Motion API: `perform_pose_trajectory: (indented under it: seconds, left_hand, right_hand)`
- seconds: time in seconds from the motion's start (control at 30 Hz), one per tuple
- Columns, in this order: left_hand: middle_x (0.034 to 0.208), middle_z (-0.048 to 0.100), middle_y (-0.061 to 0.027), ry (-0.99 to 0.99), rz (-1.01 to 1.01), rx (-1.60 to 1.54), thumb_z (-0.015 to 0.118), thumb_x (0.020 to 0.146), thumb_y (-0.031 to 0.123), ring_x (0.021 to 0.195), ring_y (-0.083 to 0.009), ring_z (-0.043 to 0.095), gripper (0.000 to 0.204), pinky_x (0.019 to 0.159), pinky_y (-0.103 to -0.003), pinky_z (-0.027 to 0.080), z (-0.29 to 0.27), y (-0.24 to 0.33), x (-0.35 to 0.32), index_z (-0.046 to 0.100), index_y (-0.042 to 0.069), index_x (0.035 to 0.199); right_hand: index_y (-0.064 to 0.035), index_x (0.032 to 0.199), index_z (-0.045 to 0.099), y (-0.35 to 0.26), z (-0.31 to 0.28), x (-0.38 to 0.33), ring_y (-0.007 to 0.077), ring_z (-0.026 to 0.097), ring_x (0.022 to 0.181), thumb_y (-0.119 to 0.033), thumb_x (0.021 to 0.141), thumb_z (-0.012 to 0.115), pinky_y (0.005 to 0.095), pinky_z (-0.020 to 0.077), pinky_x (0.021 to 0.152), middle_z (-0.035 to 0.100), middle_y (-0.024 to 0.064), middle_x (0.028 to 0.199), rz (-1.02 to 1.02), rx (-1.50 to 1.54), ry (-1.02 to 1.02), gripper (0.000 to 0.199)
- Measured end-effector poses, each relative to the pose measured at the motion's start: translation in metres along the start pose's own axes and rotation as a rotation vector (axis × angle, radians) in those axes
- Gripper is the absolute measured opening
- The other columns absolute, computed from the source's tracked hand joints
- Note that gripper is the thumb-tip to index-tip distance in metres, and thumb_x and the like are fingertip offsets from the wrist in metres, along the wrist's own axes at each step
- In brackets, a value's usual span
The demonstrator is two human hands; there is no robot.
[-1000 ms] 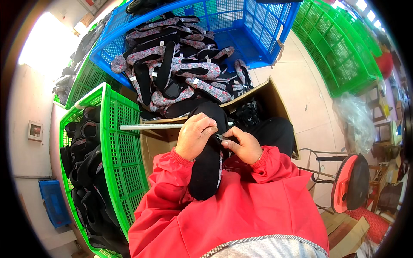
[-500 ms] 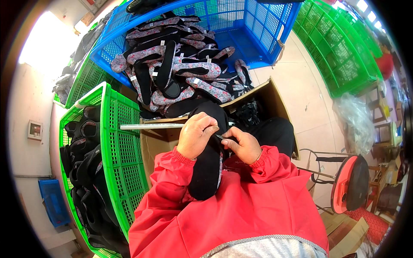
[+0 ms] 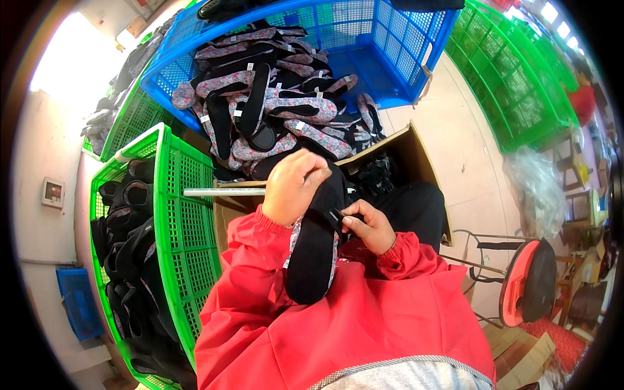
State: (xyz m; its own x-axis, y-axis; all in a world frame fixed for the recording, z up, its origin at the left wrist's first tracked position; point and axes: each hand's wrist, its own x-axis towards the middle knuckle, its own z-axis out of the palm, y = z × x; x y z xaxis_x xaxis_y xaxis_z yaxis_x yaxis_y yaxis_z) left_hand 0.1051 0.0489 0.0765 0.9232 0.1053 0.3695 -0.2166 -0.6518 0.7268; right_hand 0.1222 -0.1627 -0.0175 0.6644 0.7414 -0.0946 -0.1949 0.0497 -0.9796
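A slipper with a black sole (image 3: 311, 263) and floral-print sides lies across my lap, its near end toward me. My left hand (image 3: 294, 184) is raised over its far end, thumb and fingers drawn together; whatever they pinch is too small to make out. On the slipper's right side, my right hand (image 3: 370, 224) pinches a small flat black piece (image 3: 336, 218) with a tiny pale mark, against the slipper. Beyond my hands lies a heap of floral and black slippers (image 3: 302, 107), several with white labels.
A blue crate (image 3: 416, 55) stands behind the heap. An open cardboard box (image 3: 422, 153) sits by my knees, with a pale rod (image 3: 224, 192) near its left edge. A green crate (image 3: 185, 227) of dark slippers is at left; green crates (image 3: 510, 78) and a round-seated stool (image 3: 520, 279) are at right.
My left hand has lifted up and away from my right hand. My right hand has shifted slightly down, and the small black piece now shows more clearly in its fingers.
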Motion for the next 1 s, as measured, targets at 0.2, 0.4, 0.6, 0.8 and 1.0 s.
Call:
perform_pose_trajectory:
  seconds: [0.2, 0.4, 0.6, 0.8, 1.0]
  left_hand:
    - [0.076, 0.062, -0.0113, -0.100, 0.196, 0.096, 0.065, 0.079, 0.009, 0.076, -0.0298, 0.061, 0.007, 0.067, -0.037, 0.048, 0.016, 0.011, 0.045, 0.066, 0.002, 0.082]
    - [0.084, 0.063, -0.0107, -0.171, 0.376, 0.196, 0.067, 0.077, 0.010, 0.086, -0.0307, 0.061, 0.008, 0.075, -0.039, 0.048, 0.053, -0.009, 0.058, 0.067, 0.004, 0.082]
    - [0.086, 0.060, -0.0113, -0.055, 0.294, 0.149, 0.063, 0.073, 0.000, 0.085, -0.0326, 0.059, 0.004, 0.075, -0.039, 0.047, 0.044, 0.000, 0.052, 0.061, 0.003, 0.075]
    - [0.090, 0.062, -0.0120, -0.074, 0.204, 0.199, 0.064, 0.075, 0.001, 0.088, -0.0322, 0.060, 0.013, 0.080, -0.038, 0.047, 0.023, 0.004, 0.032, 0.064, 0.003, 0.088]
    - [0.089, 0.064, -0.0123, -0.084, 0.155, 0.194, 0.063, 0.075, 0.001, 0.086, -0.0313, 0.060, 0.012, 0.078, -0.037, 0.047, 0.011, 0.007, 0.010, 0.063, 0.001, 0.088]
  right_hand:
    - [-0.0019, 0.108, 0.055, 0.025, 0.003, -0.028, 0.0116, 0.059, 0.088, -0.012, 0.094, 0.060, 0.0274, 0.0485, 0.082, 0.059, 0.0045, 0.097, -0.043, 0.253, -0.071, 0.018]
    - [-0.0049, 0.115, 0.051, 0.045, -0.003, -0.044, 0.0118, 0.061, 0.092, -0.013, 0.093, 0.062, 0.0274, 0.0509, 0.082, 0.060, 0.0042, 0.103, 0.114, 0.505, -0.128, 0.026]
    - [-0.0074, 0.115, 0.052, 0.055, -0.009, -0.044, 0.0073, 0.057, 0.077, -0.015, 0.093, 0.062, 0.0217, 0.0459, 0.066, 0.063, 0.0041, 0.097, 0.122, 0.552, -0.054, 0.025]
    - [-0.0091, 0.115, 0.053, 0.060, -0.013, -0.036, 0.0037, 0.048, 0.063, -0.018, 0.095, 0.061, 0.0183, 0.0358, 0.055, 0.065, 0.0044, 0.093, 0.032, 0.615, 0.030, 0.023]
    - [-0.0084, 0.113, 0.051, 0.071, -0.022, -0.034, 0.0041, 0.044, 0.057, -0.020, 0.094, 0.061, 0.0177, 0.0320, 0.049, 0.064, 0.0058, 0.092, 0.080, 0.609, 0.133, 0.025]
